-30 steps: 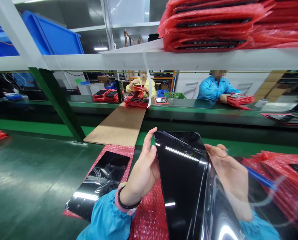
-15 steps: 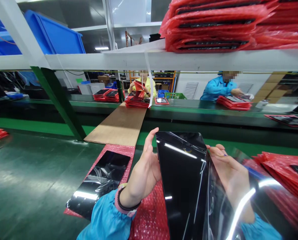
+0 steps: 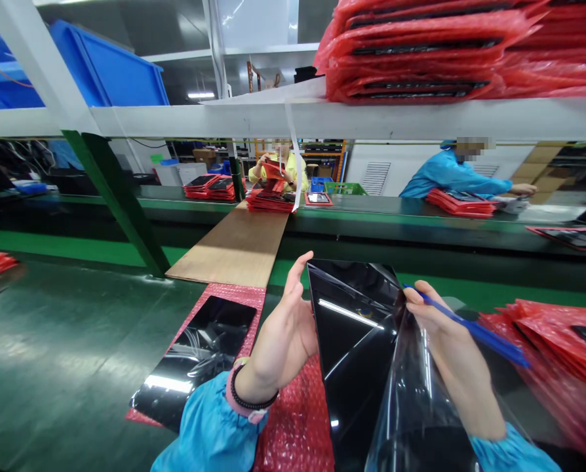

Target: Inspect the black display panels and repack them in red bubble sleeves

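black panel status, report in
Left hand gripping black panel by its left edge. Right hand pinching clear film and blue strip, film peeled partway off. Nothing blocking; second panel lies on red bubble wrap, left.

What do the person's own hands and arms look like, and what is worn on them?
Both hands are bare, without gloves. The left hand comes out of a bright blue sleeve with a pink cuff, and a black beaded bracelet sits on that wrist. The right hand has a matching blue sleeve; no bracelet or ring shows there.
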{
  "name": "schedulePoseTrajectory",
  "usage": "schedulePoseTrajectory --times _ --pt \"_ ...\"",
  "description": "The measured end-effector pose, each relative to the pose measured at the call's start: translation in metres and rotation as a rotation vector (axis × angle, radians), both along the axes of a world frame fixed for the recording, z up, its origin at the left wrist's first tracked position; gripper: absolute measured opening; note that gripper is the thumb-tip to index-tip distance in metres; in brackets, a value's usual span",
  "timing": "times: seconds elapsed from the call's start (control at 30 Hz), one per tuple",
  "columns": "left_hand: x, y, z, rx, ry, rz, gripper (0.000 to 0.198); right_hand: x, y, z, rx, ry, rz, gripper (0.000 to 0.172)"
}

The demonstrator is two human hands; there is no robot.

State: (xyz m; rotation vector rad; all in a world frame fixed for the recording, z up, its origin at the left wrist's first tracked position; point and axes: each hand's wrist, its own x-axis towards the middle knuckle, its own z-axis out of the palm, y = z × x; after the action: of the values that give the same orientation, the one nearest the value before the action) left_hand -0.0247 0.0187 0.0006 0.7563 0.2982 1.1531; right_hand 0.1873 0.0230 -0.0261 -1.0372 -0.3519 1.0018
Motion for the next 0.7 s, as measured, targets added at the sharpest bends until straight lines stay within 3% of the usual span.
schedulePoseTrajectory --times 0.37,0.57,0.7 --pt "0.0 0.001 0.0 -0.021 -0.028 -0.029 0.05 0.0 0.003 0.001 -0.088 -0.003 -0.052 0.046" --pt "0.008 -0.016 -0.006 0.042 -0.069 -0.114 0.089 0.004 0.003 0.0 0.022 0.064 -0.139 0.04" --pt "0.016 -0.028 -0.006 0.141 -0.173 -0.182 0.101 0.008 0.002 -0.007 0.131 -0.004 -0.146 0.036"
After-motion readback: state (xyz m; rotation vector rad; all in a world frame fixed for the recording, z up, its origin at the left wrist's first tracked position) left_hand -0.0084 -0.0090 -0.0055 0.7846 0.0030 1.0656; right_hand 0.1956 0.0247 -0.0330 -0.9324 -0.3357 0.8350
